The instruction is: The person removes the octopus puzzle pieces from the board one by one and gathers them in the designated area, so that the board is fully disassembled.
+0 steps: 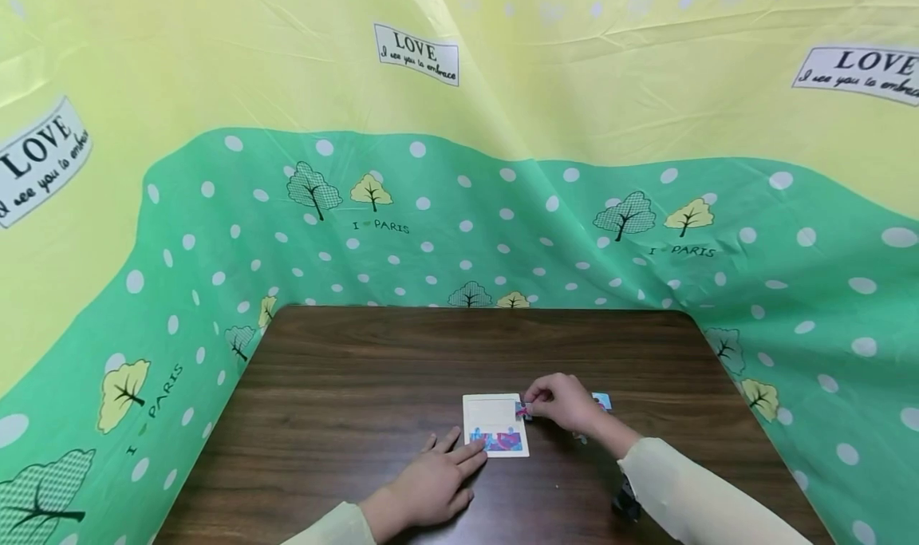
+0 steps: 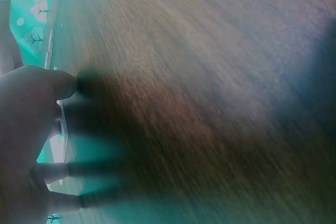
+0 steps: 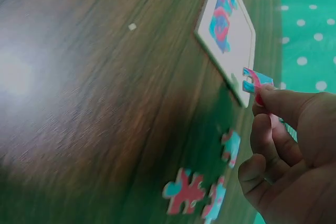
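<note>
A white puzzle board (image 1: 491,409) lies on the table, its near part filled with joined blue, pink and purple puzzle pieces (image 1: 502,441). My right hand (image 1: 565,404) pinches a pink-and-blue puzzle piece (image 3: 257,81) between thumb and forefinger, at the board's right edge. In the right wrist view that piece overlaps the board's rim. My left hand (image 1: 439,481) rests with spread fingers at the board's near left corner, fingertips on its edge and on the joined pieces. The left wrist view shows the fingers from the side, with the board partly hidden behind them.
Several loose puzzle pieces lie right of the board, among them a pink one (image 3: 185,192) and a blue-edged one (image 3: 231,148). A tiny pale scrap (image 3: 132,27) is on the dark wooden table (image 1: 345,385). A patterned green and yellow cloth (image 1: 459,210) hangs around the table.
</note>
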The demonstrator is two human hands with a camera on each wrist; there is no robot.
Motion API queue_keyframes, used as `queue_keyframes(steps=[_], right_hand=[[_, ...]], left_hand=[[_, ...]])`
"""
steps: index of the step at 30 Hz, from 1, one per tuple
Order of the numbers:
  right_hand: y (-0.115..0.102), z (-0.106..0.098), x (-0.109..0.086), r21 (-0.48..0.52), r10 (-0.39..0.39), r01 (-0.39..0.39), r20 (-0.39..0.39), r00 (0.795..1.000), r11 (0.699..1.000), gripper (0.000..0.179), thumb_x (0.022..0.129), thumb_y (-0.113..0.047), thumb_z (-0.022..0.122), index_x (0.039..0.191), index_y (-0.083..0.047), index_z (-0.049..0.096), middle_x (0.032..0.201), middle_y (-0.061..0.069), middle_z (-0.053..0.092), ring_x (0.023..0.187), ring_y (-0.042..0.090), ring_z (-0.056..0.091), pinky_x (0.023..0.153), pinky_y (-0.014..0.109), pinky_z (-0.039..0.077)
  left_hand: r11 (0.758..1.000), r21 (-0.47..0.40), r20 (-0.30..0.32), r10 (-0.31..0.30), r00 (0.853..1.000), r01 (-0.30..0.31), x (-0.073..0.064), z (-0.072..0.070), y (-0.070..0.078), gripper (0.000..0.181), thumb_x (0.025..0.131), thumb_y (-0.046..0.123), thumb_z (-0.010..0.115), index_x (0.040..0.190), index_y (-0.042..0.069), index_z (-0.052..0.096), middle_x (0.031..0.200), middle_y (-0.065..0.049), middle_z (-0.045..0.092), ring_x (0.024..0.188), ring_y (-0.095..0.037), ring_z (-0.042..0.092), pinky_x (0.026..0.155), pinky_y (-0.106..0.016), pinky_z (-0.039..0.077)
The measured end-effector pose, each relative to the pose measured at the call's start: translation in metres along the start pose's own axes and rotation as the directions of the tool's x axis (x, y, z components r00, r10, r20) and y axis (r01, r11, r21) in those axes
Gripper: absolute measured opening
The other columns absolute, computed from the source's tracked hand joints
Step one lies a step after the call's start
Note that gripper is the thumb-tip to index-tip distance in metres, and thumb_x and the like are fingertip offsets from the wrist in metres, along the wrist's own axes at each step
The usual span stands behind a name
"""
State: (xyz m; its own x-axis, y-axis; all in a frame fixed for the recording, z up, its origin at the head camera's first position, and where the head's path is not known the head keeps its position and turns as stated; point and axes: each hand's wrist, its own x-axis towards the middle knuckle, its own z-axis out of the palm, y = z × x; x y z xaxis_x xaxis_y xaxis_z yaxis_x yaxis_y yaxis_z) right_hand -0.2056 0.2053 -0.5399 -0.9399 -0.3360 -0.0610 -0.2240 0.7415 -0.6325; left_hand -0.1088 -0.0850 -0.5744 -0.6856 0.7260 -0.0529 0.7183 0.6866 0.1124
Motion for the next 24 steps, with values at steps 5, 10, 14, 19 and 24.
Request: queue_keyframes(steps=[5,10,14,19,24], right_hand=[[0.01,-0.003,-0.008,-0.009,0.011,-0.011,0.007,1.0,1.0,0.004,0.089,-0.014,0.08,0.086,-0.015,0.077,0.076,-0.009,0.067,0.069,0.01,0.055,0.059,0.024,0.048],[0.015,-0.006,-0.015,-0.013,0.025,-0.025,0.014,1.0,1.0,0.005,0.089,-0.012,0.079,0.086,-0.014,0.077,0.076,-0.007,0.066,0.066,0.01,0.056,0.056,0.024,0.048],[0.02,-0.008,-0.019,-0.005,0.051,-0.051,0.018,0.999,0.999,0.007,0.087,-0.01,0.08,0.085,-0.014,0.076,0.076,-0.007,0.066,0.066,0.009,0.056,0.055,0.024,0.047],[0.026,-0.01,-0.022,-0.009,0.091,-0.091,0.03,0.995,0.996,0.009,0.084,-0.007,0.082,0.083,-0.014,0.076,0.074,-0.007,0.066,0.066,0.009,0.057,0.058,0.024,0.047],[0.032,-0.009,-0.023,-0.043,0.067,-0.066,0.018,0.998,0.997,0.011,0.081,-0.007,0.082,0.079,-0.015,0.075,0.071,-0.009,0.065,0.064,0.008,0.057,0.057,0.024,0.047]], left_hand=[[1.0,0.015,-0.022,0.007,1.0,-0.006,0.0,0.001,0.001,0.058,0.101,0.044,0.057,0.154,0.023,0.049,0.164,0.006,0.04,0.145,-0.04,0.044,0.101,-0.067,0.048],[0.999,0.032,-0.041,0.007,0.999,-0.006,0.0,0.004,0.0,0.058,0.101,0.044,0.057,0.154,0.024,0.049,0.164,0.007,0.04,0.144,-0.04,0.045,0.1,-0.067,0.048],[1.0,0.028,-0.041,0.006,0.999,-0.005,0.0,0.004,0.0,0.057,0.101,0.043,0.056,0.154,0.024,0.049,0.164,0.007,0.04,0.144,-0.04,0.045,0.1,-0.067,0.048],[1.0,0.007,-0.012,-0.007,1.0,0.007,0.001,0.002,0.0,0.058,0.101,0.042,0.057,0.155,0.023,0.047,0.164,0.007,0.039,0.146,-0.04,0.043,0.103,-0.067,0.047],[1.0,0.026,-0.03,0.001,1.0,0.0,0.001,0.003,0.001,0.058,0.101,0.043,0.057,0.155,0.023,0.048,0.164,0.006,0.04,0.145,-0.04,0.045,0.101,-0.067,0.048]])
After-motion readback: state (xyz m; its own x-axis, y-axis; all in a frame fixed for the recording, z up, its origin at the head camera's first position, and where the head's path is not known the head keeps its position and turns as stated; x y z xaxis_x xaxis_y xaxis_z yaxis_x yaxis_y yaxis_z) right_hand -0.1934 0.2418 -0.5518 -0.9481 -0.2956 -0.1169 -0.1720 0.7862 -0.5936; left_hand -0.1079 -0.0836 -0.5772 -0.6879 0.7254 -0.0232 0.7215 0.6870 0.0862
